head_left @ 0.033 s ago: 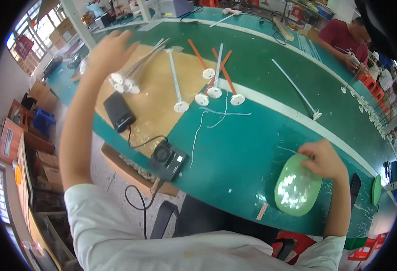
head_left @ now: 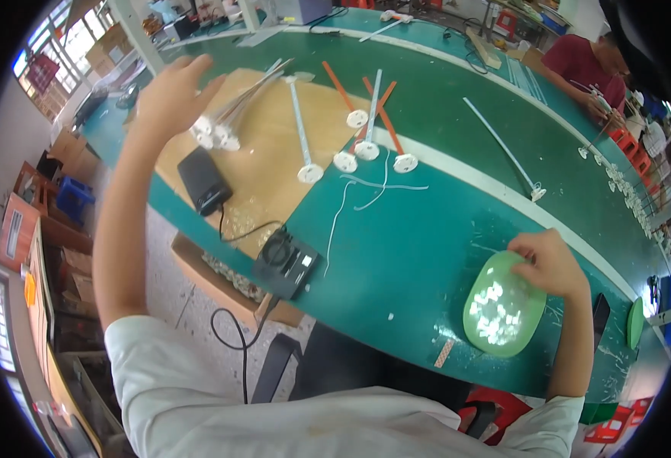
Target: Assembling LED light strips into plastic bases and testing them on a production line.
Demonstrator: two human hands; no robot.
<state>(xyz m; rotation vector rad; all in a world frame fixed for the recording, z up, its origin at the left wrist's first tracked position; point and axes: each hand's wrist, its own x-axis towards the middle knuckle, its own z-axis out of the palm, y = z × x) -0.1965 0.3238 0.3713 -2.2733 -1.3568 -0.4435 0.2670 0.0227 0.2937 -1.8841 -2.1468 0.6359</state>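
Left hand (head_left: 173,90) of mine is raised over the far left of the bench, fingers spread loose and holding nothing; the bundle of white rods with round end caps (head_left: 225,126) lies just to its right, on the tan board (head_left: 263,179), with the caps nearest my palm. Whether a fingertip touches the caps, I cannot tell. Right hand (head_left: 550,263) sits at the near right, fingers curled down over the far rim of the pale green bowl (head_left: 503,307), which holds small white pieces and rests on the green table (head_left: 427,252).

Between my hands I see a black box (head_left: 202,180) on the board, with a cable running to a black device with a small fan (head_left: 287,263) at the table's near edge. Further out lie single white and orange rods with round bases (head_left: 366,126), and loose white strips (head_left: 381,183). Another person in a dark red shirt (head_left: 579,65) works at the far right.
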